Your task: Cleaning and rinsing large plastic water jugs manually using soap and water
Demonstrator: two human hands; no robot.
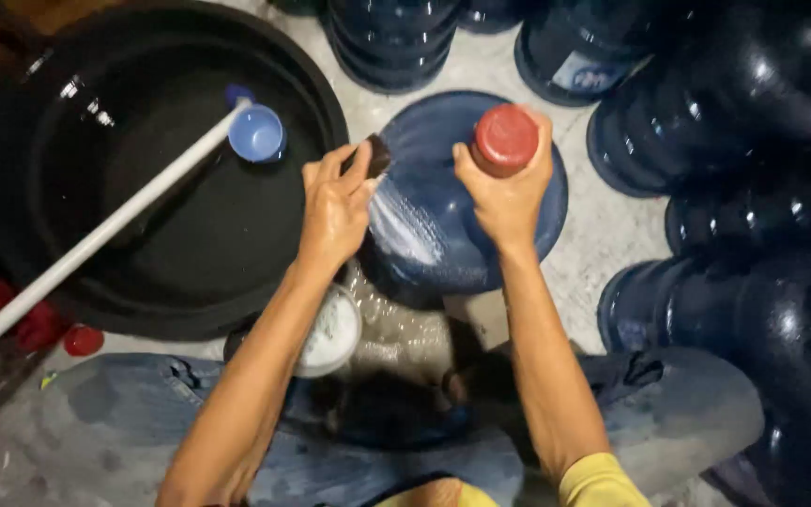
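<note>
step: scrubbing | near: small white bowl (330,333) by the knees | left hand (335,202) fingers pinched on dark scrubber (377,155), on soapy shoulder of blue water jug (443,225) | right hand (509,192) wrapped round red cap (506,139), steadying | far: black tub (143,282), blue scoop (257,133) | next: likely needs jug turned to unscrubbed side

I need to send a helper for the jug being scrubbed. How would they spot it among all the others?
Start at the big black tub on the left; the jug stands just right of its rim, before the person's knees. The right hand grips its neck and the left hand presses a dark scrubber on it. Only it shows a red cap and white suds.
</note>
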